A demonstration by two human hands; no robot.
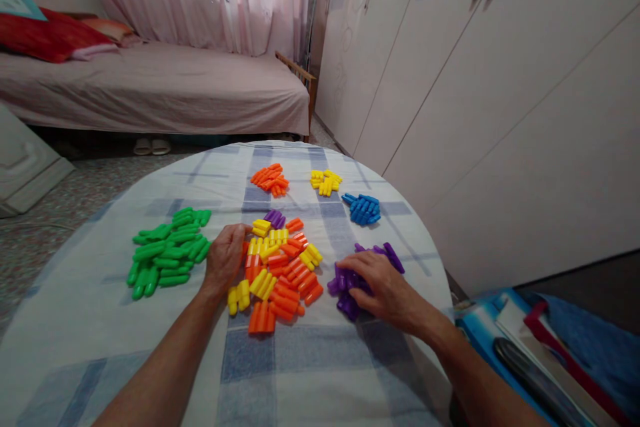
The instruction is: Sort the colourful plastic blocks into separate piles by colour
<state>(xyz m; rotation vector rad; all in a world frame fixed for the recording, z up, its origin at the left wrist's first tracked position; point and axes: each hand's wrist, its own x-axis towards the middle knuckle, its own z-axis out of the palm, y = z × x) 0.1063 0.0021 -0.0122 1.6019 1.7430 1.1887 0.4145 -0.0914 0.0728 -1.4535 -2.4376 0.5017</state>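
Note:
Several plastic pieces, each like short rounded tubes joined side by side, lie on the table in heaps by colour. A mixed heap of orange and yellow pieces takes up the middle. Against its left edge rests my left hand, fingers curled inward; whatever they grip is hidden, with a bit of orange showing beside them. My right hand is on the purple pieces, thumb and fingers closed round some of them. Left of my left hand lies a large heap of green pieces. One purple piece sits behind the mixed heap.
Farther back are small heaps of orange pieces, yellow pieces and blue pieces. A checked cloth covers the round table. Beyond stand a bed and a wardrobe. Bags and papers are at the right.

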